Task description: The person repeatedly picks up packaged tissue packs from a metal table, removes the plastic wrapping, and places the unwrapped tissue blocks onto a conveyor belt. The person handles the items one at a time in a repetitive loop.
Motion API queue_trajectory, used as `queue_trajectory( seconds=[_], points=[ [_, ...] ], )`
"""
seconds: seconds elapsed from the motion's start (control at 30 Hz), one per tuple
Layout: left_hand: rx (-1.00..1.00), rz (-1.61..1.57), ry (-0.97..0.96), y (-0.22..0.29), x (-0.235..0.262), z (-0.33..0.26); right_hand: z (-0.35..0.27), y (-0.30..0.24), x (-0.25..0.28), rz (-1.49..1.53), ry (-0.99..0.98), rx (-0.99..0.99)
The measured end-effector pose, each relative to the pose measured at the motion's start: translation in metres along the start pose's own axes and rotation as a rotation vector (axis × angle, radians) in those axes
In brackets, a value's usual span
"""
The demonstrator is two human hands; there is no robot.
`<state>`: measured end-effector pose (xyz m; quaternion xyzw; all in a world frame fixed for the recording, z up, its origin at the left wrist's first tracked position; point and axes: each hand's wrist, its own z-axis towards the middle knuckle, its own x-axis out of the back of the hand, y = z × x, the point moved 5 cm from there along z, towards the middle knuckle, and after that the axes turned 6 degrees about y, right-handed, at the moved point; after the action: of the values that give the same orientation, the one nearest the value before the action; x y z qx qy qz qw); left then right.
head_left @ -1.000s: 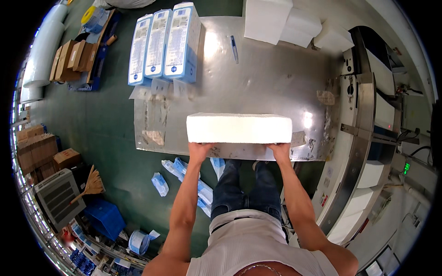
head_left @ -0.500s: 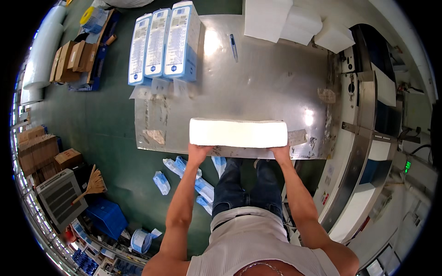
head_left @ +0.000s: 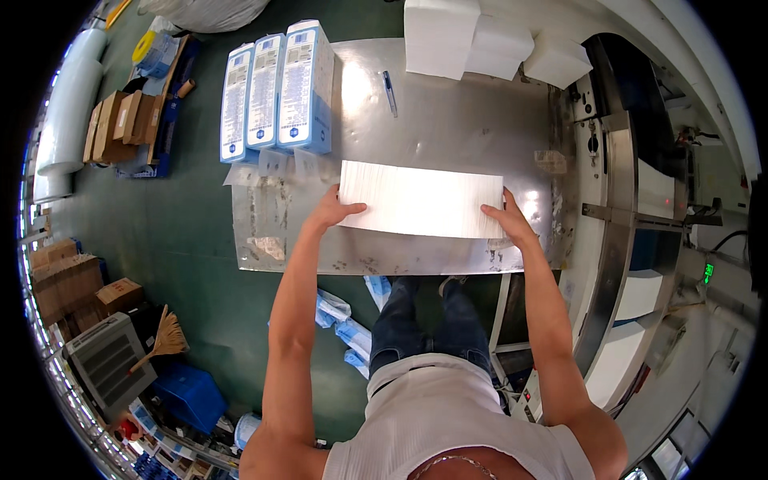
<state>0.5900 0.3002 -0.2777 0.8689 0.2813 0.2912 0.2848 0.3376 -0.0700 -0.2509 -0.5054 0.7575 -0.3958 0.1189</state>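
Observation:
A long stack of white folded paper, with fine lines along its side, is held level between my two hands over the near part of the metal table. My left hand grips its left end, thumb on the near face and fingers hidden behind. At the opposite end my right hand does the same, its thumb laid on the face. Three filled blue-and-white plastic packs stand side by side at the table's far left, their loose film ends toward me.
A blue pen lies on the table beyond the stack. More white paper blocks stand along the far right edge. To the right runs a long machine. Crumpled blue-and-white bags lie on the floor by my legs.
The paper stack has moved away from me over the table and turned to show its lined side. Both hands have gone with it, shifting from its underside to its ends.

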Motion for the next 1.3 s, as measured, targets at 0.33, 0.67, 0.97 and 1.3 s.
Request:
queue_trajectory(
  seconds=[0.33,0.67,0.97,1.3],
  points=[
    [-0.139,-0.053,0.163,-0.001,-0.011,-0.004,-0.001,0.01,-0.032,0.075,0.143,0.013],
    [-0.132,-0.434,0.043,0.015,-0.065,-0.031,0.002,0.038,-0.017,0.22,0.08,0.22],
    [-0.314,-0.326,-0.128,0.189,-0.236,-0.182,-0.2,0.007,0.257,0.033,0.421,0.339],
    [-0.345,-0.465,-0.556,0.363,-0.623,-0.334,-0.346,0.073,0.657,-0.001,0.766,0.198]
  ],
)
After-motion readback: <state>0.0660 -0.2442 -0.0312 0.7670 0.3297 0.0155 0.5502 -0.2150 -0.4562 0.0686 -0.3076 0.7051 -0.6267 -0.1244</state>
